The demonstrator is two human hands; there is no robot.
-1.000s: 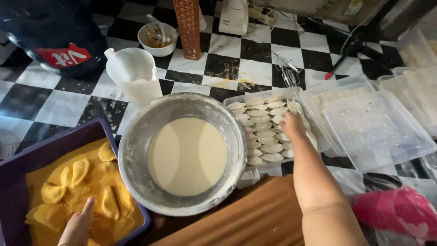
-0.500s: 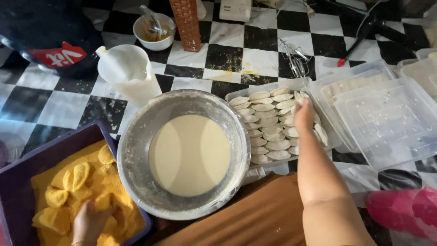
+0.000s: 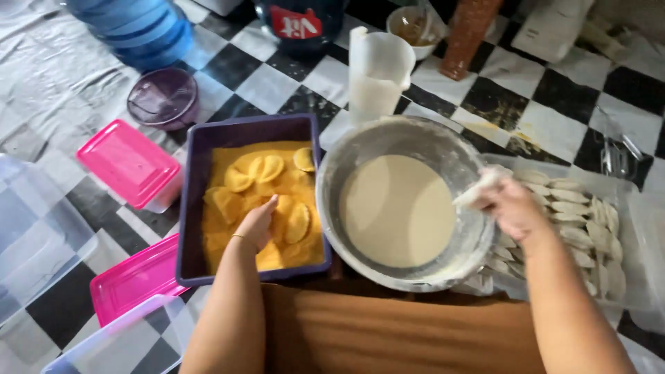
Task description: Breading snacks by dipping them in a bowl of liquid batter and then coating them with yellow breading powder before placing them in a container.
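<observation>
My right hand (image 3: 511,205) holds a pale half-moon dumpling (image 3: 478,188) over the right rim of a metal bowl (image 3: 360,149) filled with cream batter. My left hand (image 3: 260,223) rests in a purple tray (image 3: 201,156) of yellow crumbs, its fingers on one of several crumb-coated dumplings (image 3: 299,221). To the right of the bowl stands a clear container (image 3: 641,228) with several raw white dumplings (image 3: 575,208) in rows.
Pink-lidded boxes (image 3: 128,163) and clear lids lie at the left on the checkered cloth. A white jug (image 3: 377,69), a small cup, a brown grater-like column and a blue bottle stand behind. A whisk (image 3: 616,149) lies far right. Brown cardboard (image 3: 388,332) covers the near edge.
My right hand has lifted a dumpling from the clear container and carried it left to the bowl's rim. The view has swung left. My left hand stays in the crumb tray.
</observation>
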